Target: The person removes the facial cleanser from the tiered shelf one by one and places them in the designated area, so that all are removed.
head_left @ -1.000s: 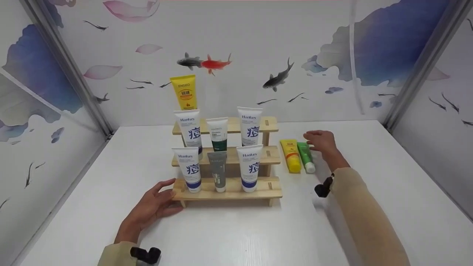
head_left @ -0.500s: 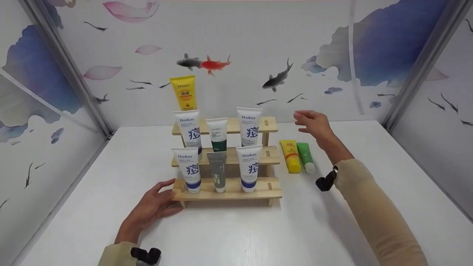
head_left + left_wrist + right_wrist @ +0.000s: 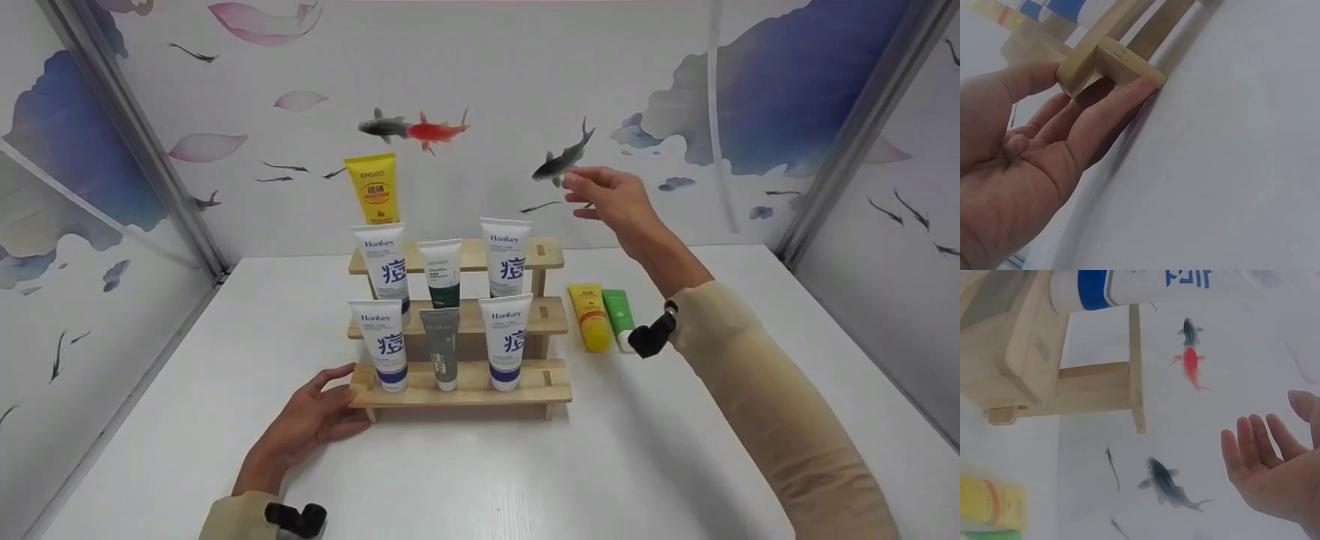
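Note:
A three-tier wooden display rack [image 3: 465, 397] stands on the white table, bearing several upright squeeze tubes. My left hand [image 3: 319, 412] grips the left end of its lowest shelf; in the left wrist view the thumb lies on the shelf end [image 3: 1081, 70] and the fingers reach beneath it. Raised in the air right of the top tier, my right hand [image 3: 611, 206] holds nothing, its fingers loosely bent. On the top tier, at the left, is a yellow tube [image 3: 375, 187]. White tubes [image 3: 510, 341] with blue print flank a grey-green tube [image 3: 442, 349] on the bottom tier.
A yellow tube [image 3: 590, 315] and a green tube [image 3: 618, 315] lie side by side on the table, right of the rack. Behind rises a white wall [image 3: 480, 67] printed with fish; further panels close off both sides.
My right hand has risen from beside the lying tubes and moved left, toward the upper right of the rack. The left hand, rack and tubes have stayed put.

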A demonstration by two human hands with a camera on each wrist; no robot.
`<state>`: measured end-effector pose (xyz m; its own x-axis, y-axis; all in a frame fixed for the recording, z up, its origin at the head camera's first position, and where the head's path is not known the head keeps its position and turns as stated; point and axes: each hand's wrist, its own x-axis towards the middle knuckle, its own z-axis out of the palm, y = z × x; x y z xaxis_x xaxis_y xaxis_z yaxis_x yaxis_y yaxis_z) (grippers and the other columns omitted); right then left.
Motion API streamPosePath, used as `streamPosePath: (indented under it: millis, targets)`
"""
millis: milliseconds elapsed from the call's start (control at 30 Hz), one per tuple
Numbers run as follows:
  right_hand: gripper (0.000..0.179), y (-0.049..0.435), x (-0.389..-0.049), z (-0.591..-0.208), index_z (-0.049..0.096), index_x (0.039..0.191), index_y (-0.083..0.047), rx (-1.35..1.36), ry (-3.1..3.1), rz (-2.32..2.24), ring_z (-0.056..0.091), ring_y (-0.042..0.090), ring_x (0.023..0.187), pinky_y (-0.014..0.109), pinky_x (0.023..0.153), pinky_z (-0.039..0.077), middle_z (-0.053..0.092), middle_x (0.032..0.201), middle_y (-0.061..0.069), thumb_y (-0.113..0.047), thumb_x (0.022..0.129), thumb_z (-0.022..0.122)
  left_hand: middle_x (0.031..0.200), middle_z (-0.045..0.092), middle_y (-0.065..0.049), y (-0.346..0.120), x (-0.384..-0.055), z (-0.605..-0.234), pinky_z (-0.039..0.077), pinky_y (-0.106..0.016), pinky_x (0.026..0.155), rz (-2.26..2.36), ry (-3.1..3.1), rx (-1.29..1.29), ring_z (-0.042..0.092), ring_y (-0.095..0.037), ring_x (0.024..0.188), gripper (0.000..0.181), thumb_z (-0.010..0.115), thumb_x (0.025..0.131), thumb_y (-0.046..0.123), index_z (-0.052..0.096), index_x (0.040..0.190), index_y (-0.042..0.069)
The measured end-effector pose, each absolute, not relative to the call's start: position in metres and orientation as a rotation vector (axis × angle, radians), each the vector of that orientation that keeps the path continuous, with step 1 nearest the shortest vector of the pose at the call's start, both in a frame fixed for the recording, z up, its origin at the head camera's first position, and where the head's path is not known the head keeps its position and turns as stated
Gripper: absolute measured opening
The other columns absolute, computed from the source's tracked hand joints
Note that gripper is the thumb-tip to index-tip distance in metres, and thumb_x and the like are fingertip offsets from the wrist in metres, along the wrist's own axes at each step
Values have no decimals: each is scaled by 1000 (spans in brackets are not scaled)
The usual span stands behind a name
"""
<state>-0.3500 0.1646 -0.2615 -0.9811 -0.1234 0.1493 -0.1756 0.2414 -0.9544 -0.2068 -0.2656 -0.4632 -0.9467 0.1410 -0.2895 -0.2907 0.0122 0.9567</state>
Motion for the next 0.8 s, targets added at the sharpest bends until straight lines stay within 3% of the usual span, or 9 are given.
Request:
streamPosePath:
  millis: [467,800]
  targets:
    - [50,106,-344,-208,57,141,-18,486,-2500,1800,57,19,128,32,112,49,57,144,5,-41,97,63,158,35,-27,-266,-205,-463,57,-43,101,1989,1994,-146,63,-27,124,65,59,101,24,26,157,16]
    - [52,69,-348,-201,53,143,-15,592,-2517,1827,57,18,128,31,107,53,57,145,4,-37,97,64,157,36,-26,-266,-207,-463,58,-43,100,1991,2015,-154,62,-29,124,59,53,103,20,27,157,16]
